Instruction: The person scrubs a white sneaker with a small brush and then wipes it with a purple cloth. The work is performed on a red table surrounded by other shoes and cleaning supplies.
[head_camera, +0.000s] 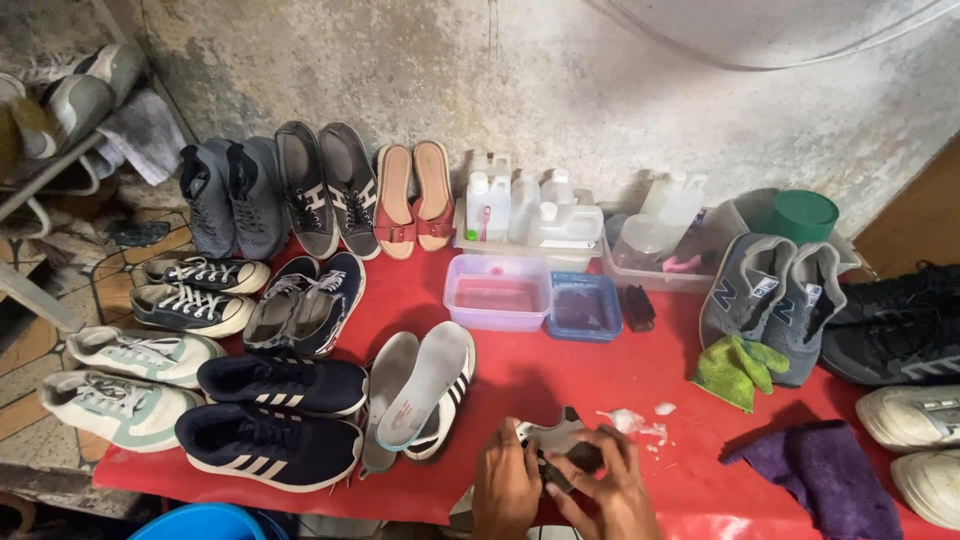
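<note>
**Both hands on a grey shoe, front edge**

While the left hand (505, 482) is gripping the grey shoe (553, 440) from the side, the right hand (603, 480) is curling its fingers over the top. Foam (637, 424) is sitting just beyond on the red cloth (560, 375). Insoles (418, 392), then tubs (497, 292), are lying farther back.

Even, soft daylight from above, moderately bright. Red desk (560, 385) saturated, faint sheen near its front right corner. Soft short shadows under shoes. Wide-angle bend at frame edges. Hands (560, 485) slightly blurred; left corner dim. Rest sharp.
</note>
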